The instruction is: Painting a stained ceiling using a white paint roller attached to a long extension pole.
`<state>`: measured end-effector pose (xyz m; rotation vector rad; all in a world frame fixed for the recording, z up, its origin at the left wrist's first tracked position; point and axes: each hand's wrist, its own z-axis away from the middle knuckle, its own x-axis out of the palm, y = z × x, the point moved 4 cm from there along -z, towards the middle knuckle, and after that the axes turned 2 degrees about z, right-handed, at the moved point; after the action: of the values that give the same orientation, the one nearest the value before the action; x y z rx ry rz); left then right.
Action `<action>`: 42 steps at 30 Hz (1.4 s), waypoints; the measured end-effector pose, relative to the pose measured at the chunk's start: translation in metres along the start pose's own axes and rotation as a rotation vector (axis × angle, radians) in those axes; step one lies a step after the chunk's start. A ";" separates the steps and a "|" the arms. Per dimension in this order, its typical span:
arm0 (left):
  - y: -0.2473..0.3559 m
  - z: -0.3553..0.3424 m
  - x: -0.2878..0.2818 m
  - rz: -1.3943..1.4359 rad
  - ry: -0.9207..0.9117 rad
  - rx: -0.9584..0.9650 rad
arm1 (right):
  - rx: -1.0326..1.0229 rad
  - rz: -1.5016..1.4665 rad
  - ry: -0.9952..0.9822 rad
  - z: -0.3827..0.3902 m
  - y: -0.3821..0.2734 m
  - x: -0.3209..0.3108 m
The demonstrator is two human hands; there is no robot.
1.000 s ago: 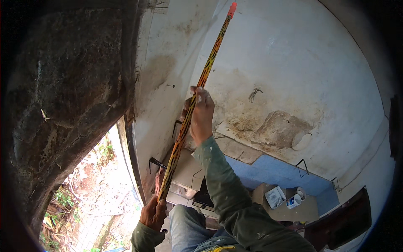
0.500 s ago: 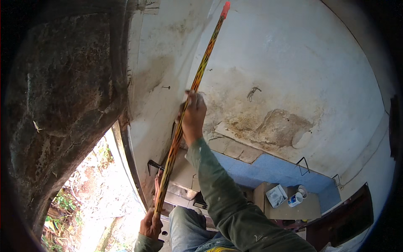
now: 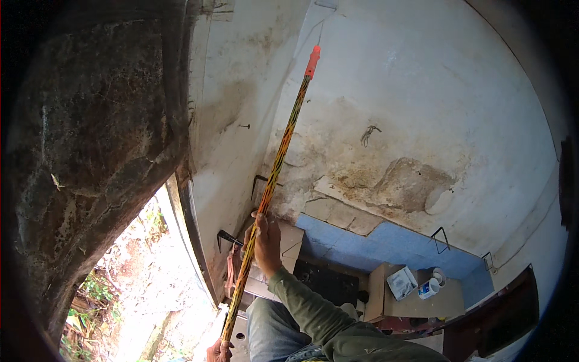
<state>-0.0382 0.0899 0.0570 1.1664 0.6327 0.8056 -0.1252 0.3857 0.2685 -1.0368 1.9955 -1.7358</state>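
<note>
A long pole [image 3: 283, 145] striped yellow, orange and black, with an orange-red cap [image 3: 312, 60] at its top, leans up along a stained white wall [image 3: 422, 108]. My right hand [image 3: 266, 241], in a green sleeve, is shut on the pole about two thirds of the way down. My left hand [image 3: 218, 350] grips the pole's lower end at the bottom edge of the view and is partly cut off. The cap is close to the wall; I cannot tell whether it touches.
A nail [image 3: 244, 127] and black metal brackets [image 3: 260, 179] stick out of the wall near the pole. Below is a blue wall band [image 3: 386, 244] and a small table [image 3: 416, 304] with white containers. A dark rough beam [image 3: 90, 151] frames an opening with greenery on the left.
The pole has come down: its cap sits lower on the wall. My right hand has dropped with it, and my left hand has sunk to the bottom edge.
</note>
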 end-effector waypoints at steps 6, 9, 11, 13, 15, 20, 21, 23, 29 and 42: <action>0.090 -0.013 0.010 0.015 -0.068 0.138 | -0.112 -0.005 -0.022 -0.052 -0.048 0.007; 0.113 -0.035 0.015 -0.050 -0.037 0.171 | -0.133 -0.052 -0.019 -0.079 -0.083 0.019; 0.132 -0.046 0.016 -0.067 -0.029 0.246 | -0.213 -0.053 -0.041 -0.099 -0.105 0.025; 0.170 -0.050 0.017 -0.071 -0.063 0.327 | -0.294 -0.050 -0.055 -0.118 -0.129 0.028; 0.197 -0.052 0.016 -0.087 -0.064 0.346 | -0.308 -0.042 -0.071 -0.138 -0.148 0.036; 0.252 -0.063 0.017 -0.159 -0.084 0.449 | -0.353 0.094 -0.050 -0.170 -0.197 0.046; 0.266 -0.061 0.024 -0.105 -0.066 0.500 | -0.373 0.081 -0.053 -0.173 -0.209 0.048; 0.282 -0.062 0.033 0.212 -0.177 0.366 | -0.393 0.074 -0.054 -0.179 -0.229 0.055; 0.348 -0.048 0.047 0.155 -0.305 0.306 | -0.487 0.197 -0.020 -0.234 -0.294 0.049; 0.266 -0.064 0.050 0.074 -0.252 0.283 | -0.353 0.190 -0.026 -0.191 -0.218 0.028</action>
<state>-0.1182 0.2142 0.2922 1.5298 0.5059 0.6299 -0.1979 0.5041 0.5247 -0.9260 2.3522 -1.2980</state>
